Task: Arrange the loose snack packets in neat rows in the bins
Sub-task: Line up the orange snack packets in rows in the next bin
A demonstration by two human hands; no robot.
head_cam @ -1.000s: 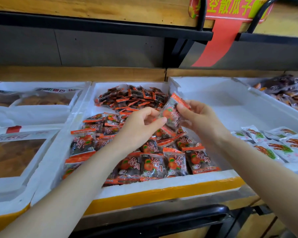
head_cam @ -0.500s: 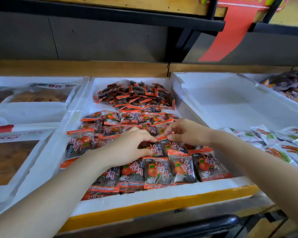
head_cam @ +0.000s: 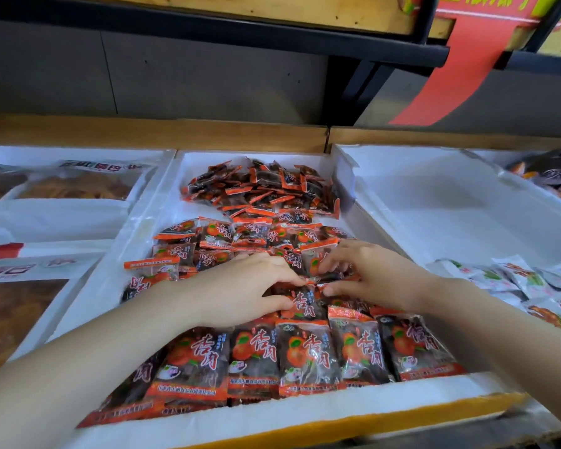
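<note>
1. Pinching the packet [head_cam: 305, 301] mid-frame: left hand [head_cam: 240, 286] with thumb and forefinger on its left edge, right hand [head_cam: 373, 277] with thumb and curled fingers at its top right corner.
2. Lying in the bin [head_cam: 305, 413], just above the front row [head_cam: 308, 354], long axis up-frame, flush between both hands, neither nearer.
3. Probably pressing it down into the second row next; pile [head_cam: 259, 189] at upper centre not yet sorted.

Left grip [head_cam: 240, 293] + right grip [head_cam: 376, 277] = 2, 1 loose pile [head_cam: 263, 189], approx 6 front-row pkts [head_cam: 308, 354], dozens more behind.
</note>
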